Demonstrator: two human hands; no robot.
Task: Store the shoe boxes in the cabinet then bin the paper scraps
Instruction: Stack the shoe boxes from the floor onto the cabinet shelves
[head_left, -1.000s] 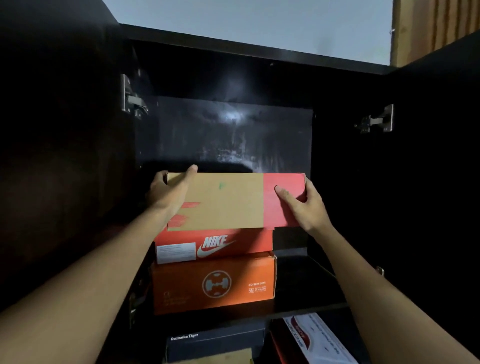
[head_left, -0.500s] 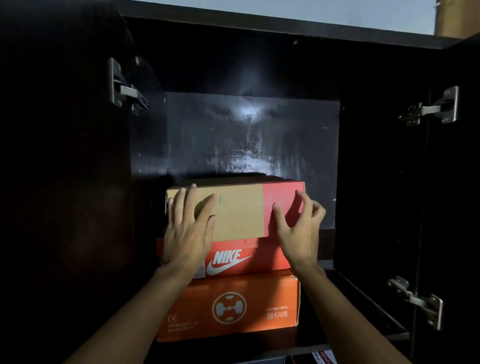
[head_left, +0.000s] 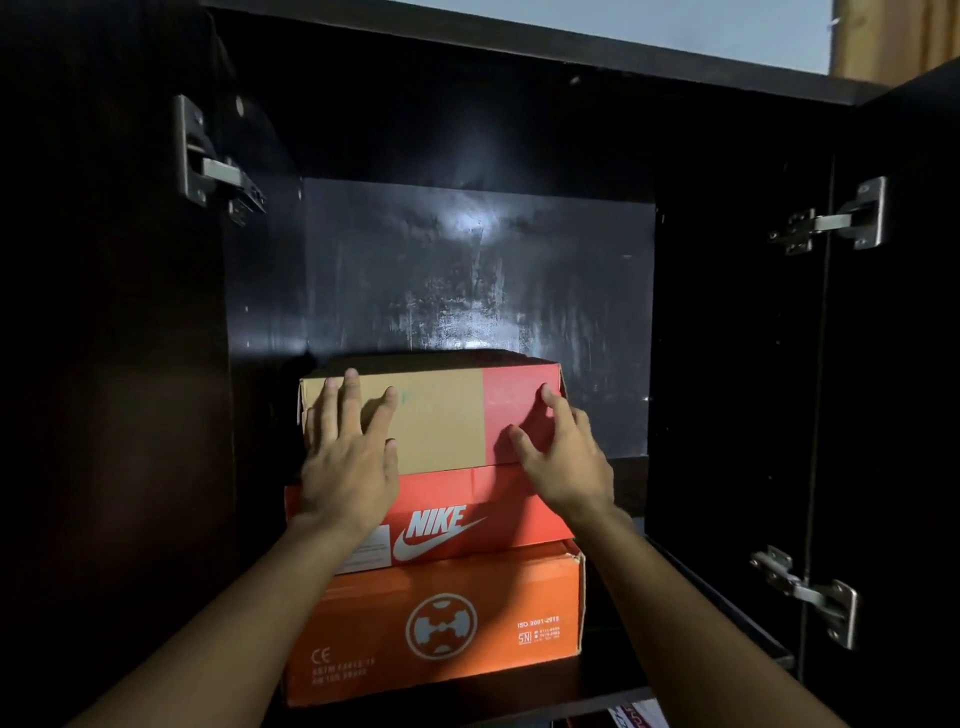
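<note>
A tan and red shoe box (head_left: 441, 415) lies on top of a stack inside the dark cabinet (head_left: 467, 270). Under it is a red Nike box (head_left: 467, 519), and below that an orange box (head_left: 441, 623) on the shelf. My left hand (head_left: 350, 457) presses flat with straight fingers on the tan end of the top box. My right hand (head_left: 561, 452) touches its red end with spread fingers. No paper scraps are in view.
Both cabinet doors stand open, with metal hinges at the left (head_left: 208, 156) and the right (head_left: 841, 218). The shelf front edge (head_left: 597, 699) runs below the stack. To the right of the boxes the shelf space is dark. A printed box corner (head_left: 634, 714) shows on the lower shelf.
The top box has gone from being held by its ends to lying on the stack. Both hands moved onto its front face and pushed it deeper into the cabinet.
</note>
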